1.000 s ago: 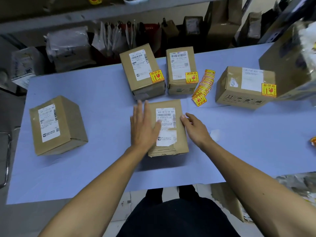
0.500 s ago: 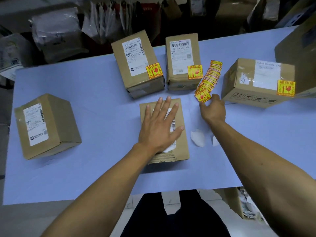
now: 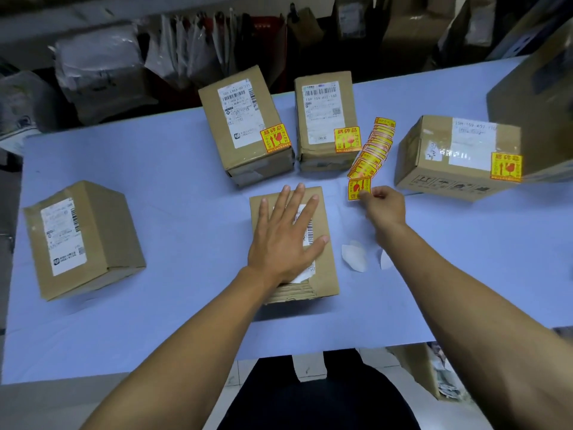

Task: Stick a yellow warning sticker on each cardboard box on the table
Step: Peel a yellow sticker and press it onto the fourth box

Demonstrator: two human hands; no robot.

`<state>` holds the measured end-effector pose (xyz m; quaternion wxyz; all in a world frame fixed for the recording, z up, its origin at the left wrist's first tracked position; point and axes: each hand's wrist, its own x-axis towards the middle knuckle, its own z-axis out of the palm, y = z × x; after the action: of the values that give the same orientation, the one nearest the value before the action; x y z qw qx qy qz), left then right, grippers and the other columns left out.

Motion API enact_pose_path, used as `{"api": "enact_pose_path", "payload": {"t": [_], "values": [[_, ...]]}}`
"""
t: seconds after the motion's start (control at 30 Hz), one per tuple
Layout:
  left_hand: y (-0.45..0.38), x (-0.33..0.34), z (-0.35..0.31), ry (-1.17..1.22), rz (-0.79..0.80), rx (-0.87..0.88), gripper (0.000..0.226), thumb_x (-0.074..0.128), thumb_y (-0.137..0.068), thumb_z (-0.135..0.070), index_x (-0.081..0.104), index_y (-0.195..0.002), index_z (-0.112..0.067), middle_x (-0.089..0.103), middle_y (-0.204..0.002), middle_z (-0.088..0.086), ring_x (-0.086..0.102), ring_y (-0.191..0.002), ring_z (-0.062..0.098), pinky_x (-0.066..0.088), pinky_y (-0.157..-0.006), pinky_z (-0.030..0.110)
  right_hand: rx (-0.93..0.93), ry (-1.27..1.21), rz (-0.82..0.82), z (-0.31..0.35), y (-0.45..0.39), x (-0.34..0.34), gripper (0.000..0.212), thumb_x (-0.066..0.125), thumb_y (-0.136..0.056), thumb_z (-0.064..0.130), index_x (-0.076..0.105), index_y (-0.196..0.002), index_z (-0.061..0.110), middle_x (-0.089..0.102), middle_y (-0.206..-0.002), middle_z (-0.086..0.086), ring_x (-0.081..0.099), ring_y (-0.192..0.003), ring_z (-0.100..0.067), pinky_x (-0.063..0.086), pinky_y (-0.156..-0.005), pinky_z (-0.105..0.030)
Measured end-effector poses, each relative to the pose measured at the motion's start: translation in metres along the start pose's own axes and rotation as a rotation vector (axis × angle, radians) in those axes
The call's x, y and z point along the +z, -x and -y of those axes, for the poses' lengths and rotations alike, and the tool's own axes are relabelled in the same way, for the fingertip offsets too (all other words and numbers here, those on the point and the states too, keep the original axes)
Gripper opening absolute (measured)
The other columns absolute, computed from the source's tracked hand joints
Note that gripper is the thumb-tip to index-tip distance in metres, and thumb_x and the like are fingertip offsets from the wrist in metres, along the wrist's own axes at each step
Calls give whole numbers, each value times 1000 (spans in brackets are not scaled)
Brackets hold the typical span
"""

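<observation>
The left hand point(image 3: 286, 235) is lying flat with straight, spread fingers on top of the middle cardboard box point(image 3: 322, 274), covering most of its white label. The right hand point(image 3: 384, 206) is pinching one yellow warning sticker point(image 3: 359, 188) at the near end of the row of stickers point(image 3: 373, 147) on the blue table point(image 3: 173, 187). Two white backing papers point(image 3: 353, 255) are lying just beside the middle box, near the right arm. Behind it, two boxes are standing side by side, the left one point(image 3: 245, 131) and the right one point(image 3: 324, 122), each wearing a yellow sticker. A wide box point(image 3: 455, 156) at the right has one too. The far-left box point(image 3: 83, 237) has only a white label. Half a second ago the right hand was resting on the row; now it is lifting a sticker free, while the left hand is staying put.
</observation>
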<state>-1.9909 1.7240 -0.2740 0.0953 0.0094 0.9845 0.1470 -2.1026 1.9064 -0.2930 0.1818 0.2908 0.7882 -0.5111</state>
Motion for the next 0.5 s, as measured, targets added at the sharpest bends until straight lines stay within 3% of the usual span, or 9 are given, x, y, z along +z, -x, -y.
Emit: {"api": "enact_pose_path", "payload": {"t": [0.17, 0.27, 0.37, 0.43, 0.5], "values": [[4, -16, -1, 133, 32, 11, 72, 38, -96, -61, 16, -157, -30, 2, -167, -6, -8, -152, 13, -11, -120, 43, -54, -181, 286, 13, 59, -23, 9, 65, -95, 17, 65, -87, 13, 68, -82, -5, 62, -70, -14, 51, -69, -26], [11, -34, -5, 476, -65, -70, 58, 51, -100, -42, 37, -151, -18, 27, -162, 0, 14, -151, 16, 7, -121, 32, -116, -202, 415, 22, 89, -31, 11, 66, -95, 15, 64, -84, 15, 68, -79, -4, 63, -70, -15, 52, -69, -26], [22, -54, -15, 771, -212, -252, 41, 56, -99, -33, 55, -138, -17, 56, -137, -4, 48, -129, 11, 34, -103, 17, -197, -157, 544, 31, 114, -35, 6, 64, -95, 13, 65, -89, 14, 69, -74, 1, 64, -68, -11, 52, -69, -24], [27, -69, -20, 1106, -128, -377, 30, 61, -98, -27, 64, -125, -14, 66, -121, 0, 63, -109, 14, 49, -86, 18, -241, -125, 638, 38, 125, -35, 7, 63, -96, 10, 66, -91, 14, 69, -73, 3, 63, -68, -11, 52, -68, -23], [34, -81, -21, 1447, 40, -423, 18, 62, -97, -18, 68, -110, -9, 72, -102, 8, 69, -86, 16, 53, -66, 21, -275, -62, 714, 45, 134, -36, 7, 63, -95, 9, 68, -94, 13, 69, -77, 0, 60, -73, -15, 54, -72, -26]]}}
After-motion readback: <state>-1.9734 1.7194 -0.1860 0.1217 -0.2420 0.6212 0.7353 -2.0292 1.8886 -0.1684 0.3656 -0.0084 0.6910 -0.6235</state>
